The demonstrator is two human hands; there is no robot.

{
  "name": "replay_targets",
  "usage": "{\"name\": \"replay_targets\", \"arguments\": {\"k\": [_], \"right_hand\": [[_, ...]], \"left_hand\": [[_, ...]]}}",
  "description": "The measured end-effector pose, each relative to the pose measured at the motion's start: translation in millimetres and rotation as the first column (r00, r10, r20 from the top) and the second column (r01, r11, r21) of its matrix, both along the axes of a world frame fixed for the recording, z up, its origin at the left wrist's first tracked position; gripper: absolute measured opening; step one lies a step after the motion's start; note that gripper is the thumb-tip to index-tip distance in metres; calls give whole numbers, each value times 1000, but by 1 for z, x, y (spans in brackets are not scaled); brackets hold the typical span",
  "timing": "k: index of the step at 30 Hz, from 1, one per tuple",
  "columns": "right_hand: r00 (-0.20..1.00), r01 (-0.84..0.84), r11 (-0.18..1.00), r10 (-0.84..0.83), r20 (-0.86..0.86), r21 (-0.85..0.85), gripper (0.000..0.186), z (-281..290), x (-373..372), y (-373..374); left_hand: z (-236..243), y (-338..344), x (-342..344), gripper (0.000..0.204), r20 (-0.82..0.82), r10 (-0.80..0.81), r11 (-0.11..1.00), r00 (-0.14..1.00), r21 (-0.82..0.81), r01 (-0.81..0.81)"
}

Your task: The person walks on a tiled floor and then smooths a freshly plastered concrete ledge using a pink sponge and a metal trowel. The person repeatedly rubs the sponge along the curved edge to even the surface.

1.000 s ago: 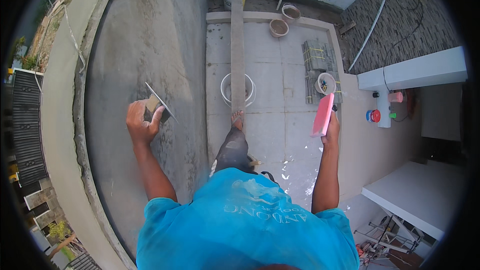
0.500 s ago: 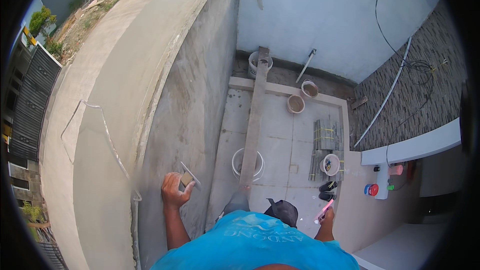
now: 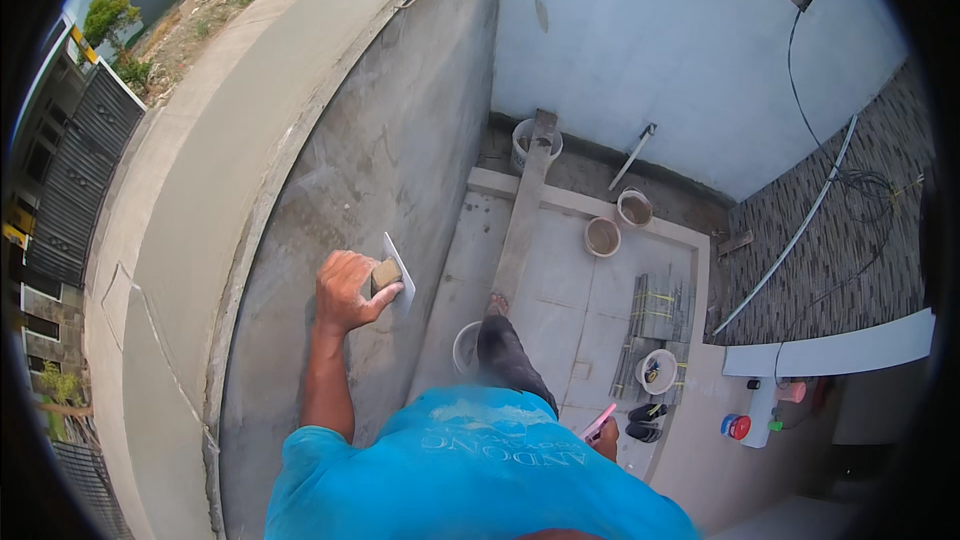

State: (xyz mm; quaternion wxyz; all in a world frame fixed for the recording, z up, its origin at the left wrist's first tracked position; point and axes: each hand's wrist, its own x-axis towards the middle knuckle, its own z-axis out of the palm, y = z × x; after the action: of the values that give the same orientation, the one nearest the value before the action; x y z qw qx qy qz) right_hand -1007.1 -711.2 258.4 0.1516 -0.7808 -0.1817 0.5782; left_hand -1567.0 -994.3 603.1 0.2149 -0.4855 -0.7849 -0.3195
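Observation:
My left hand [image 3: 349, 285] grips the wooden handle of a flat trowel [image 3: 398, 267], raised against the grey plastered wall [image 3: 345, 180]. My right hand [image 3: 605, 437], low beside my body and partly hidden by my blue shirt, holds a thin pink tool [image 3: 596, 422], seen edge-on. My bare foot [image 3: 497, 305] rests on a long plank [image 3: 522, 235]. Part of a white bucket [image 3: 463, 350] shows below the plank, beside my dark-clad leg.
Two buckets [image 3: 603, 248] [image 3: 634, 208] and another bucket [image 3: 522, 145] stand toward the back wall. At right are strapped tile stacks [image 3: 655, 310], a bowl of small items [image 3: 657, 372], black footwear [image 3: 646, 417], containers [image 3: 738, 427] and a cable [image 3: 860, 190]. A raised rim [image 3: 700, 270] edges the floor.
The view has shifted, showing more of the back wall. My left hand with the trowel has risen along the grey wall; my right hand with the pink tool has dropped close to my body.

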Motion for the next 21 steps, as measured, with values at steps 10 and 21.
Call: {"name": "replay_targets", "arguments": {"k": [10, 21], "right_hand": [[929, -14, 989, 69, -365, 150, 28, 5, -201, 176], [923, -157, 929, 259, -284, 335, 33, 62, -281, 351]], "left_hand": [[41, 164, -173, 34, -34, -8, 999, 999, -40, 7], [-5, 148, -187, 35, 194, 316, 948, 929, -93, -303]]}}
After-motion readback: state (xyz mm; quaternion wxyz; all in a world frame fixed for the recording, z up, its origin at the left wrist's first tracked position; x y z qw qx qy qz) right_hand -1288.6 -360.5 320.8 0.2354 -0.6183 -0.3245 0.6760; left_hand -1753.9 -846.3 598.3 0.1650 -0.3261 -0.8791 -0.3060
